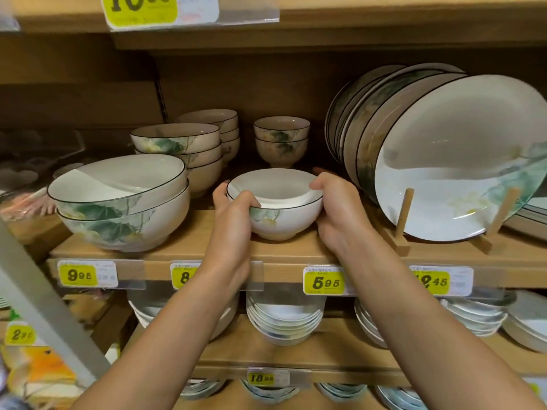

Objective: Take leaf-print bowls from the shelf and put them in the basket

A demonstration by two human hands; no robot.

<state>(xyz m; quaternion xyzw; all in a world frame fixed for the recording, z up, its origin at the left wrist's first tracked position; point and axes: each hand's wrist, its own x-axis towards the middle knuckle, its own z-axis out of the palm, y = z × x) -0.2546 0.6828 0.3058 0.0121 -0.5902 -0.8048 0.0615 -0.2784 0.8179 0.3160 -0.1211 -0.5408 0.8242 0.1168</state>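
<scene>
We grip a bowl [281, 220] with both hands at the front of the shelf [296, 251].

Our left hand [233, 214] curls on its left rim, thumb over the near edge and fingers round the far side. Our right hand [337, 208] clamps the right rim likewise. We cannot tell if the bowl's foot touches the board. Big bowls [118, 202] stand stacked just left, cups [281, 140] behind, and plates [444, 161] lean on a rack [404, 214] to the right.
</scene>
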